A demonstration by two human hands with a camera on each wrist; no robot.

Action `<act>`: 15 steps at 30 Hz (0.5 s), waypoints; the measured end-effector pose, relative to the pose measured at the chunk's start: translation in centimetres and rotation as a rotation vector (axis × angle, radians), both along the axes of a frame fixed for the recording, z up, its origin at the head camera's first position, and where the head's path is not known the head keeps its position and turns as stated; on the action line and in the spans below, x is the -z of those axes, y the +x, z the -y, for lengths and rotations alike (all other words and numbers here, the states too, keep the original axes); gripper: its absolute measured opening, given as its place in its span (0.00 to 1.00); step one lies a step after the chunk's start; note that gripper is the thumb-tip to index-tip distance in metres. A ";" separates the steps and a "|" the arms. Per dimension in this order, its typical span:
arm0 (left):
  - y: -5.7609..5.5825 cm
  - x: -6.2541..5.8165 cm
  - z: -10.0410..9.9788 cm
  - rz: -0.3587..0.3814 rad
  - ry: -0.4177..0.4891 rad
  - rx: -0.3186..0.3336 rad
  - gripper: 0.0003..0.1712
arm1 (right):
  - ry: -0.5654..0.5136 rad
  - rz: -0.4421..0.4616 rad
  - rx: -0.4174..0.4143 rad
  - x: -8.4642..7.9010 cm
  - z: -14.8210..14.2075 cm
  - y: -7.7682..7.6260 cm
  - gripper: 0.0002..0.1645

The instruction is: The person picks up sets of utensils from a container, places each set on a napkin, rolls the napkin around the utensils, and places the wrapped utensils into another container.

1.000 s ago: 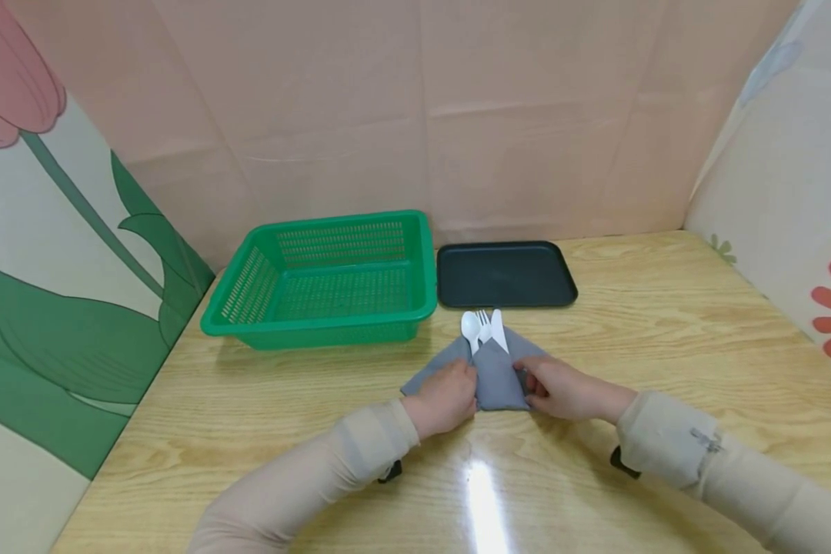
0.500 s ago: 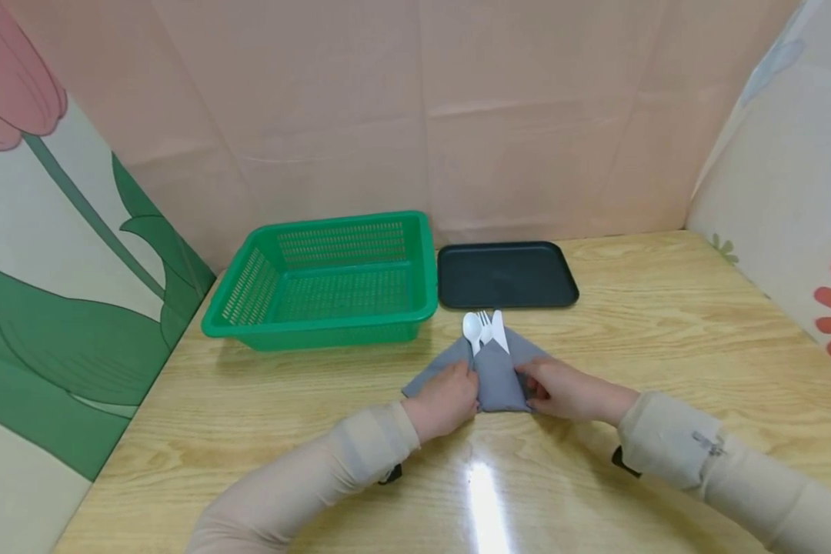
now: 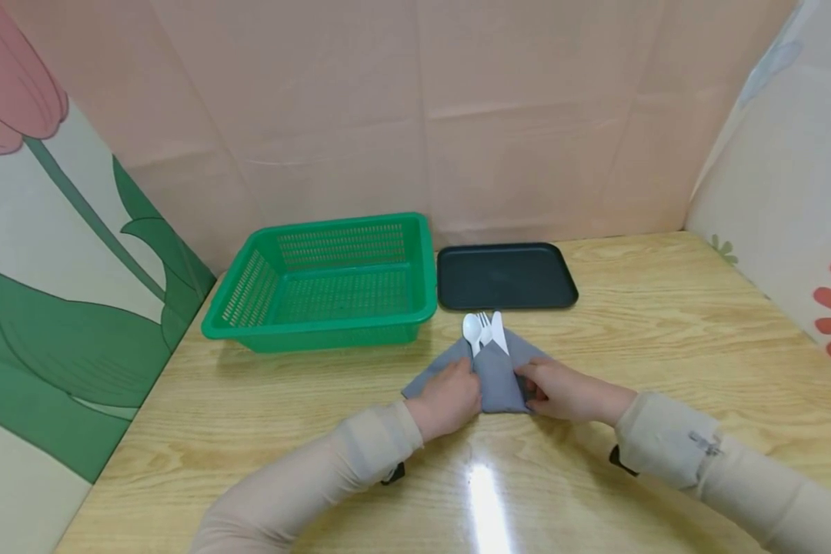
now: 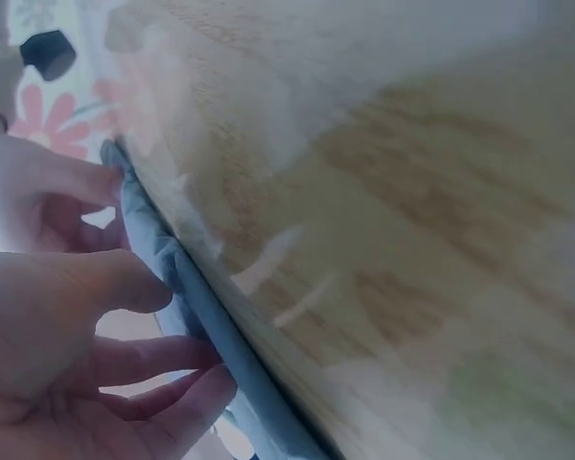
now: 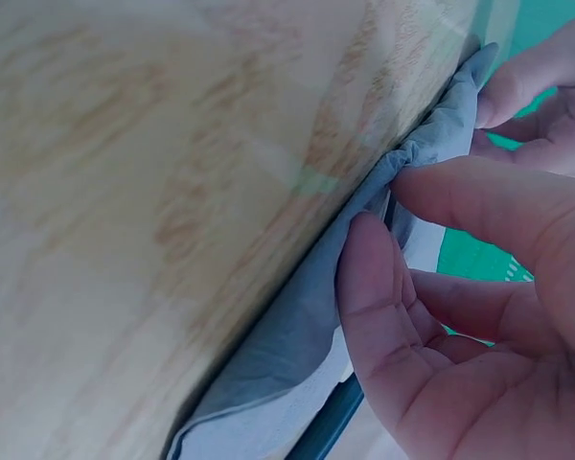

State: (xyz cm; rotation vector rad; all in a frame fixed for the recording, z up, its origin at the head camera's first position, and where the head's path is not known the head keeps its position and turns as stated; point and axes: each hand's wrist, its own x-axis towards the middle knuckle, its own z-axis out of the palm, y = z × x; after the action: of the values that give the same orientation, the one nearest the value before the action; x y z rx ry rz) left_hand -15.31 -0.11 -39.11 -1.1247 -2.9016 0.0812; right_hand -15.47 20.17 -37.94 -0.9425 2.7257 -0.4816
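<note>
A grey cloth napkin (image 3: 496,385) lies on the table, folded into a pocket with side flaps spread out. A white spoon (image 3: 471,328), fork (image 3: 485,331) and knife (image 3: 499,331) stick out of its top, their lower parts hidden inside the cloth. At the pocket's left side, my left hand (image 3: 448,398) pinches the napkin with bent fingers. My right hand (image 3: 568,388) pinches the right side between thumb and fingers. Both wrist views show the napkin's near edge, with the left thumb (image 4: 139,287) and right thumb (image 5: 460,196) against the cloth.
A green plastic basket (image 3: 332,329) with slotted walls stands at the back left. Beside it lies a flat black tray (image 3: 507,277), just beyond the cutlery tips. Patterned sheets hang behind and at both sides of the wooden table (image 3: 665,323).
My left hand has shifted slightly to the right along the napkin's lower left side. My right hand, the napkin and the cutlery look nearly unmoved.
</note>
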 end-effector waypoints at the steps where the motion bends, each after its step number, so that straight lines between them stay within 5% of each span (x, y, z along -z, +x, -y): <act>1: 0.0 0.0 0.0 0.001 0.007 -0.001 0.13 | -0.001 0.000 0.000 0.0 0.0 0.0 0.23; 7: -0.3 -0.1 0.1 0.079 0.072 0.004 0.15 | -0.012 0.017 0.008 -0.1 0.0 0.0 0.23; 15: -0.6 -0.4 0.0 0.234 0.123 0.073 0.33 | -0.016 0.041 0.018 0.0 0.0 -0.2 0.21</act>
State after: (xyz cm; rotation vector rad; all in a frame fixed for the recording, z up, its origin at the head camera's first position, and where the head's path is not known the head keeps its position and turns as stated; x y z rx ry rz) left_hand -15.94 -0.09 -38.72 -1.2971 -3.0075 -0.2433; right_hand -15.68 20.19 -37.94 -0.9027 2.6997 -0.5214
